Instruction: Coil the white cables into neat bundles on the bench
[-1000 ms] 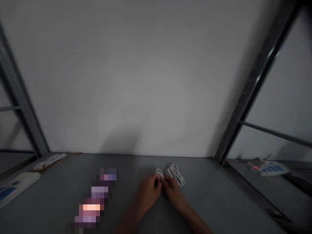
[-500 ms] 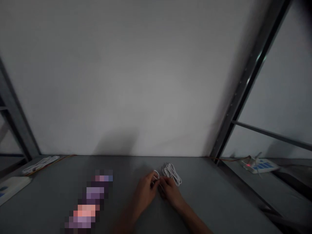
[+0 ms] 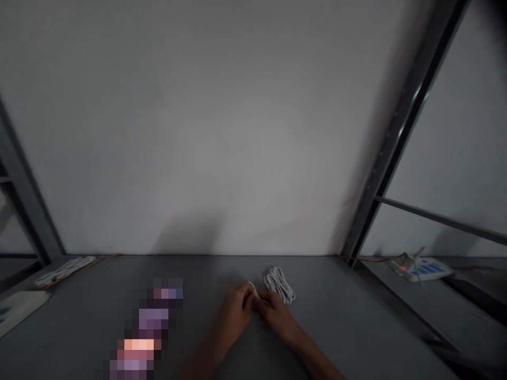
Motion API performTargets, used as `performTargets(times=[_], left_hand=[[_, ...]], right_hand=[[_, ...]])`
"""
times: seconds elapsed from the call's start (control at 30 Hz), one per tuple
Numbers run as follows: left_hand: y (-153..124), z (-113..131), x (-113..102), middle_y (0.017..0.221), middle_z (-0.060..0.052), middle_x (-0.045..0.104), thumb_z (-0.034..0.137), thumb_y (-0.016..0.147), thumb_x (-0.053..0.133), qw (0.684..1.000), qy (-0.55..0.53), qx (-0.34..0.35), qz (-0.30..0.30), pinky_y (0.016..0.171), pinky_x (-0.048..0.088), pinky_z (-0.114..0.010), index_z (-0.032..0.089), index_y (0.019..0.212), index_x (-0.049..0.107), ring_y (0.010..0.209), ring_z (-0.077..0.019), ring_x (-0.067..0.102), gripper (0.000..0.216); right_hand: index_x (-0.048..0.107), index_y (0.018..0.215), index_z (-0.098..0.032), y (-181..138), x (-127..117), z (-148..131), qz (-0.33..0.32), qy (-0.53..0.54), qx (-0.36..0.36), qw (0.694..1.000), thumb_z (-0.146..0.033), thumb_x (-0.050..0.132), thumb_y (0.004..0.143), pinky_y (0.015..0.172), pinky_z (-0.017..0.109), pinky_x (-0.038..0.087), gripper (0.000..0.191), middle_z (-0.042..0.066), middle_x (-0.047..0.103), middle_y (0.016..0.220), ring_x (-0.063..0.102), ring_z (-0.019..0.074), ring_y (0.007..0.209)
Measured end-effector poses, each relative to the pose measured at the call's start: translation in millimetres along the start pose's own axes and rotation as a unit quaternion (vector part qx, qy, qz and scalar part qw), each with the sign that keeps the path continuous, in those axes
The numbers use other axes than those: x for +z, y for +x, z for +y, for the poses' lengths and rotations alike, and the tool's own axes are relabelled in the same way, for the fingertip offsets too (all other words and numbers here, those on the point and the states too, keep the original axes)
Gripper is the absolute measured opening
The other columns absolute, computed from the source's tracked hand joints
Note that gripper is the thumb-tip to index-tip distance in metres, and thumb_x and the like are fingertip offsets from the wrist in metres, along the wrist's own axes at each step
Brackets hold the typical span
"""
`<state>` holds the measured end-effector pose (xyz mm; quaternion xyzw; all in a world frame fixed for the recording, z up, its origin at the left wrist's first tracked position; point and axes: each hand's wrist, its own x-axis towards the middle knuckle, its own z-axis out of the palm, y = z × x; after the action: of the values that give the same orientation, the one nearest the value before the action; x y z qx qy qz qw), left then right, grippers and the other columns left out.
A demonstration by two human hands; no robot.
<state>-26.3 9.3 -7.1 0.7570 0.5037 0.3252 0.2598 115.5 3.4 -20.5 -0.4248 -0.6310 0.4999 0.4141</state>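
Note:
Both of my hands are close together over the grey tabletop [image 3: 336, 322], low in the middle of the head view. Between them runs a short white cable [image 3: 254, 290]. My left hand [image 3: 237, 311] pinches its left end, with the fingers curled in. The other end passes into the closed fingers of my right hand [image 3: 277, 315]. A coiled bundle of white cable [image 3: 279, 285] lies on the table just beyond my right hand; whether it joins the piece in my fingers I cannot tell.
Left of my hands lies a long pixelated object [image 3: 146, 327]. Another white cable bundle [image 3: 65, 270] and a white panel with blue markings [image 3: 21, 309] are at the far left. Metal posts [image 3: 396, 142] flank the pale wall. A white-and-blue device [image 3: 428, 269] sits at right.
The cable between my hands has gone from a small loop to a flatter stretch. My right hand has shifted slightly toward me. The coiled bundle stays in place.

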Motion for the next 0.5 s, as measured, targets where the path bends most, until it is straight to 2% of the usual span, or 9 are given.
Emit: performTargets(times=[0.13, 0.27, 0.37, 0.5], left_hand=[[-1.5, -0.1, -1.4, 0.079, -0.003, 0.066, 0.02, 0.093, 0.037, 0.999, 0.052, 0.007, -0.003, 0.07, 0.039, -0.027, 0.021, 0.083, 0.058, 0.076, -0.018, 0.062, 0.023], [-3.8, 4.8, -4.7, 0.089, -0.005, 0.067, 0.018, 0.095, 0.035, 0.991, 0.132, -0.003, -0.007, 0.074, 0.042, -0.03, 0.021, 0.089, 0.057, 0.086, -0.0208, 0.063, 0.023], [-5.0, 6.9, -7.3, 0.095, -0.007, 0.064, 0.015, 0.093, 0.036, 0.985, 0.172, 0.02, 0.025, 0.08, 0.044, -0.032, 0.02, 0.088, 0.057, 0.092, -0.0222, 0.061, 0.022], [-4.1, 4.5, -10.0, 0.103, -0.009, 0.061, 0.014, 0.091, 0.039, 0.988, 0.137, 0.063, 0.037, 0.088, 0.045, -0.035, 0.02, 0.089, 0.056, 0.099, -0.0226, 0.059, 0.018]], right_hand=[[0.061, 0.066, -0.018, -0.3, -0.4, 3.5, 0.002, -0.021, 0.008, 1.0, -0.062, 0.053, 0.085, 0.046, 0.023, 0.023, 0.049, -0.003, 0.041, 0.056, 0.033, 0.0104, 0.051], [0.055, 0.06, -0.018, 0.7, -0.6, 6.7, 0.008, -0.035, 0.029, 0.999, -0.067, 0.05, 0.085, 0.046, 0.024, 0.023, 0.055, -0.004, 0.041, 0.052, 0.032, 0.0102, 0.048], [0.051, 0.055, -0.018, -0.5, -1.6, 2.5, 0.007, -0.071, 0.035, 0.997, -0.063, 0.05, 0.087, 0.047, 0.024, 0.023, 0.054, -0.004, 0.04, 0.05, 0.032, 0.0098, 0.049], [0.056, 0.055, -0.018, -2.0, -2.7, -1.4, 0.011, -0.084, 0.055, 0.995, -0.052, 0.055, 0.086, 0.048, 0.024, 0.028, 0.046, -0.002, 0.047, 0.049, 0.039, 0.0107, 0.047]])
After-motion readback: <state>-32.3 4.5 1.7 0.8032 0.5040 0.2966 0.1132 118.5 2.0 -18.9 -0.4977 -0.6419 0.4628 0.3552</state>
